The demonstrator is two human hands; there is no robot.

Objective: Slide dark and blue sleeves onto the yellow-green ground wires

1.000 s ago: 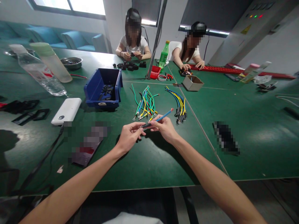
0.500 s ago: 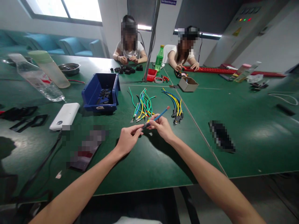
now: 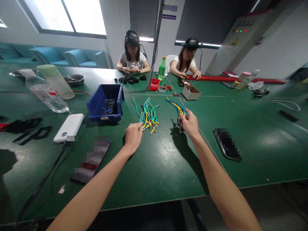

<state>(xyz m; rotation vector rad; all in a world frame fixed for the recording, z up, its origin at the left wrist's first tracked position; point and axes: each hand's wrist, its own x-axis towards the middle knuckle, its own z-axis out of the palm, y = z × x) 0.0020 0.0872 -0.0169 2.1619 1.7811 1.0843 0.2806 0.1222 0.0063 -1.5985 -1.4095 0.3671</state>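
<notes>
My right hand point(image 3: 190, 124) is closed around a blue wire point(image 3: 184, 105), which stands nearly upright from the fingers. It is over a bunch of blue and yellow wires point(image 3: 173, 104); their dark-sleeved lug ends are partly hidden by the fingers. My left hand point(image 3: 133, 138) is at the left edge of a loose pile of green, yellow, blue and red wires point(image 3: 152, 112) with metal ring lugs. Its fingers are drawn together against the wires there, and whatever they pinch is hidden.
A blue bin point(image 3: 106, 118) of small black parts stands left, near a white power bank point(image 3: 69, 127), a water bottle point(image 3: 48, 93) and a dark pouch point(image 3: 92, 162). A phone point(image 3: 227, 144) lies right. Beyond are a small cardboard box point(image 3: 192, 93), a metal pole point(image 3: 155, 48) and two co-workers.
My hands have moved apart. The right carried the blue wire with its black sleeve rightward to the blue-yellow bunch; the left let go of it and reached the mixed pile. The view tilted up.
</notes>
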